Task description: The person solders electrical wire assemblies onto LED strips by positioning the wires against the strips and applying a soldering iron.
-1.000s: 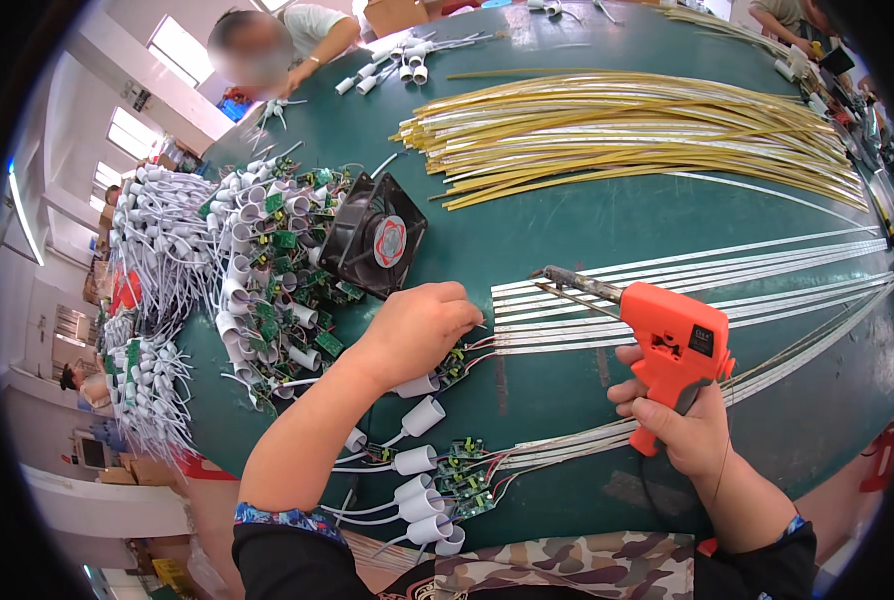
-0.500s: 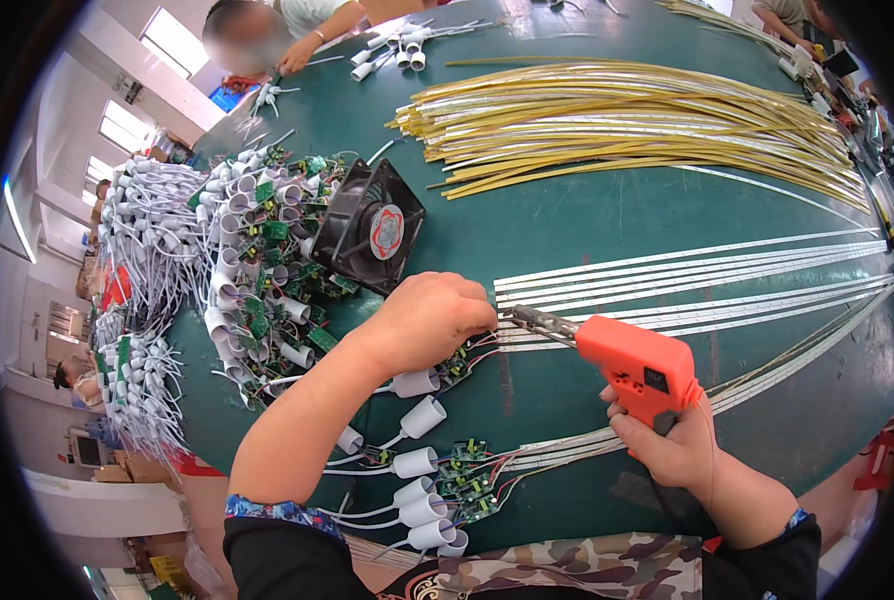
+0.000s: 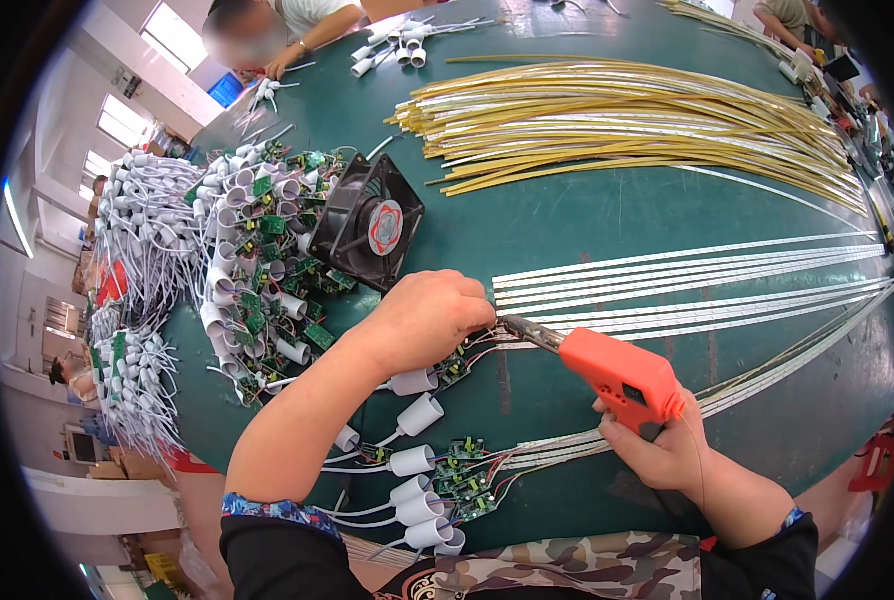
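My right hand grips an orange soldering gun by its handle. Its metal tip points left and meets the ends of the narrow white LED strips, right beside my left fingertips. My left hand is closed in a pinch there; what lies between its fingers is hidden. Thin wires run below it to a green circuit board and a white cylindrical lamp cap. Nearer me, more white caps and circuit boards are wired to another group of strips.
A black fan stands just beyond my left hand. Left of it is a heap of white caps with boards and cables. A bundle of yellow-backed strips lies across the far side of the green table. A co-worker's hand is at the far left.
The soldering gun has moved slightly left and down, its tip now closer to my left fingertips. My left hand has barely moved. The co-worker at the far left has shifted their hand a little.
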Demonstrator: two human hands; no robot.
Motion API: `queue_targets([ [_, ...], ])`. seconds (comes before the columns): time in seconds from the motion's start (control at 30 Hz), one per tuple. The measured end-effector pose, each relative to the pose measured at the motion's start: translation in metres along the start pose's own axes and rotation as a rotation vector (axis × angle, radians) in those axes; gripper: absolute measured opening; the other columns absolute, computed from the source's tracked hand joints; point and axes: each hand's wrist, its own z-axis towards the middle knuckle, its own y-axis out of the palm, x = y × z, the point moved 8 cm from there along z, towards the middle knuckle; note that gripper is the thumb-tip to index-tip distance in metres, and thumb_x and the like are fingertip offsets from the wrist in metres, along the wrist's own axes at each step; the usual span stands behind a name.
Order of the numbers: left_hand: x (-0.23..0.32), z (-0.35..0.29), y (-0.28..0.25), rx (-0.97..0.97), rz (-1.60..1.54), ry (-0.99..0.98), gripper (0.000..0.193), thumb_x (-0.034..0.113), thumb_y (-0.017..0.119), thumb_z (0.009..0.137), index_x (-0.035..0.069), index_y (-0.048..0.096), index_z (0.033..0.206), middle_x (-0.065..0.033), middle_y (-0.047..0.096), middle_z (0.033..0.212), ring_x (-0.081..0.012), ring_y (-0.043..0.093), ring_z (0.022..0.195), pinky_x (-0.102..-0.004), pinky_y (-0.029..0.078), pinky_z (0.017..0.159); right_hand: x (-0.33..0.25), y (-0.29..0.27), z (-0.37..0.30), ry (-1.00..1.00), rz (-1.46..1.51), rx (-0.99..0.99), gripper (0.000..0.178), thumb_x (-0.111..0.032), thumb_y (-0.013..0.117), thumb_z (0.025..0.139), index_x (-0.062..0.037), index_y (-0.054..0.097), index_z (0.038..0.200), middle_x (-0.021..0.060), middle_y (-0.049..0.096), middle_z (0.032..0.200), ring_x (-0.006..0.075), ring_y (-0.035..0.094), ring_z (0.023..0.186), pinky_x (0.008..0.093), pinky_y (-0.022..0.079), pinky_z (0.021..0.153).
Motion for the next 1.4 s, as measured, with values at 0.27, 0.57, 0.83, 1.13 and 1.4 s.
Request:
queue_targets([
  [0.27,-0.001,-0.001,0.002,-0.028,0.016,-0.022,0.009,0.012,0.069,0.081,0.015,0.070,0.090,-0.0022,0.064,0.086,-0.0273,0.063,0.090,-0.0417,0.053,0.073,-0.007,-0.001,0.000,-0.063,-0.066,0.016,0.042,-0.007,0.072,0.080,0.0002,0.058,0.119,0.0091,0.068,0.093,0.0246,0.068,0.080,0.0347,0.053,0.075],
  [0.57,-0.002,-0.001,0.002,-0.038,0.001,-0.039,0.006,0.014,0.068,0.083,0.013,0.070,0.088,-0.0029,0.064,0.085,-0.0275,0.063,0.089,-0.0416,0.053,0.072,-0.001,-0.006,-0.003,-0.001,0.004,0.048,0.042,-0.009,0.073,0.081,-0.0006,0.059,0.119,0.0093,0.068,0.095,0.0227,0.068,0.078,0.0342,0.053,0.074],
  [0.83,0.000,0.002,0.001,-0.031,-0.002,-0.022,0.006,0.013,0.068,0.083,0.012,0.071,0.088,-0.0035,0.065,0.085,-0.0279,0.063,0.089,-0.0419,0.053,0.073,-0.003,-0.008,-0.003,-0.030,-0.023,0.019,0.041,-0.002,0.067,0.081,-0.0006,0.059,0.121,0.0051,0.067,0.100,0.0092,0.060,0.076,0.0279,0.050,0.075],
  [1.13,0.004,0.001,-0.003,-0.027,-0.028,-0.042,0.007,0.011,0.069,0.082,0.012,0.071,0.089,-0.0032,0.065,0.086,-0.0273,0.063,0.091,-0.0415,0.053,0.075,0.002,-0.017,-0.009,0.011,0.079,0.063,0.047,-0.001,0.066,0.082,0.0003,0.055,0.128,0.0075,0.068,0.110,0.0084,0.059,0.080,0.0278,0.049,0.078],
  [1.4,0.003,0.002,-0.003,-0.007,-0.056,-0.046,0.009,0.009,0.071,0.080,0.011,0.072,0.088,-0.0033,0.065,0.085,-0.0268,0.063,0.090,-0.0406,0.053,0.076,0.000,-0.023,-0.011,0.015,0.064,0.046,0.049,-0.002,0.066,0.082,-0.0003,0.055,0.129,0.0070,0.067,0.113,0.0095,0.059,0.087,0.0292,0.049,0.084],
])
